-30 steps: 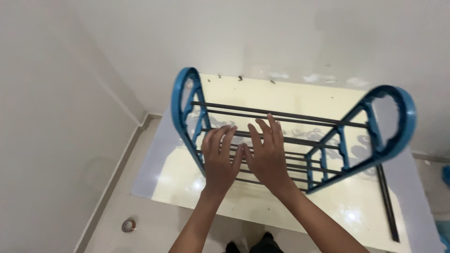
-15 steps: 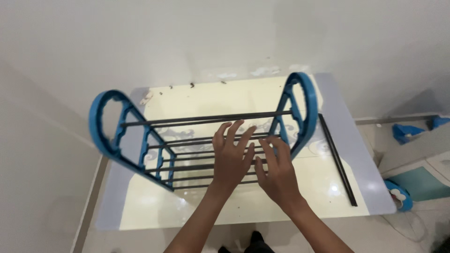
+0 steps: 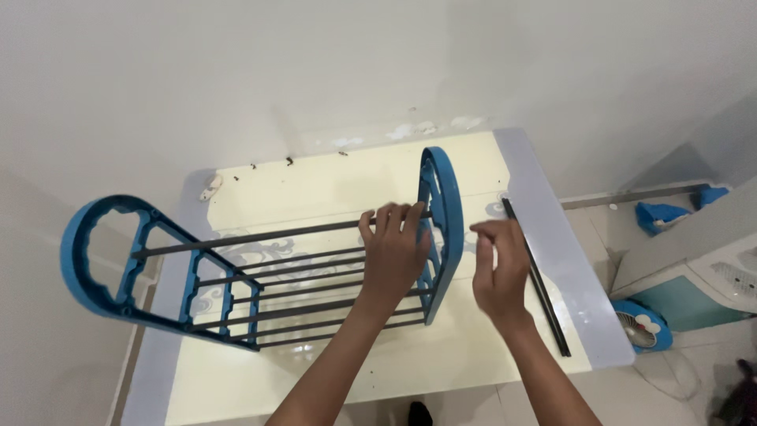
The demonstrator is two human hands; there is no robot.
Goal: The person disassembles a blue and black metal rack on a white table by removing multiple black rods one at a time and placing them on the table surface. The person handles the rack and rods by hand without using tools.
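— Well, what fills my view first?

— The table (image 3: 544,260), cream top with a grey border, pushed against the white wall at twelve o'clock; on it stands the shoe rack (image 3: 260,268), two blue plastic end frames joined by dark rods; one frame sits at nine o'clock, the other just past centre toward one o'clock.

— And my hands?

— My left hand (image 3: 394,252) lies over the rods right beside the near blue frame, fingers spread and curled over the top rod; it is touching the rack, though I cannot tell how firmly it grips; my right hand (image 3: 498,268) hovers at three o'clock of that frame, fingers bunched loosely together, holding nothing that I can see, apart from the rack.

— Anything smaller?

— A loose black rod (image 3: 544,296) lies on the table along the grey border, just beside my right hand at its three o'clock; on the floor at four o'clock sits a small round blue fan (image 3: 640,325); blue parts (image 3: 661,213) lie on the floor at two o'clock.
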